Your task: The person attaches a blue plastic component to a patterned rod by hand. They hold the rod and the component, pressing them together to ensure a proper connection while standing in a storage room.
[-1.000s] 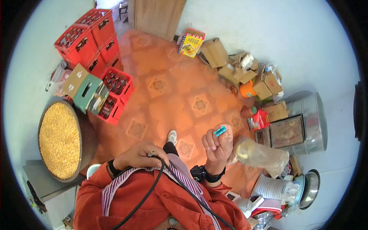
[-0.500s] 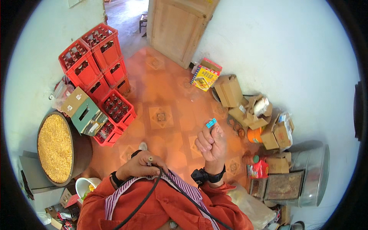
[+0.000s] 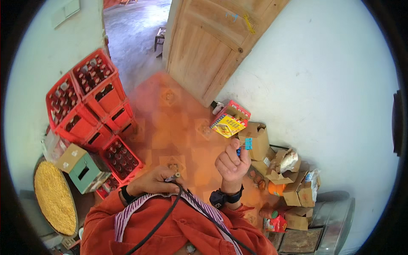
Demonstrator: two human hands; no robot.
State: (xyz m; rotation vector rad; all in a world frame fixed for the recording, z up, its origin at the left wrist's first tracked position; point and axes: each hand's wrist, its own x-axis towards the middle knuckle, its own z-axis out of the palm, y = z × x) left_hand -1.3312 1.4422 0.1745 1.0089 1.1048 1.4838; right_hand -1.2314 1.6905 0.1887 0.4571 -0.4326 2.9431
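In front of my chest, my right hand (image 3: 231, 166) pinches a small bright-blue binder clip (image 3: 248, 143) between thumb and forefinger. Thin wire handles show on the clip, and a darker blue bit sits beside it at the fingertips. My left hand (image 3: 154, 180) is closed lower down, against the striped strap at my chest. A small rod with a round tan end (image 3: 177, 174) pokes out by its thumb; the rest of it is hidden in the fingers. A black cord (image 3: 163, 219) loops up to that same hand and runs down both sides of my red jacket.
Red crates of bottles (image 3: 95, 91) are stacked at left, beside a green box (image 3: 83, 170) and a wide tub of yellow grain (image 3: 55, 197). A wooden door (image 3: 208, 46) stands ajar ahead. Cardboard boxes (image 3: 255, 138) and a metal bin (image 3: 335, 225) line the right wall.
My view has tilted up, showing more of the door. My right hand has turned the binder clip, so its wire handles show. The tan-ended rod in my left hand has tilted.
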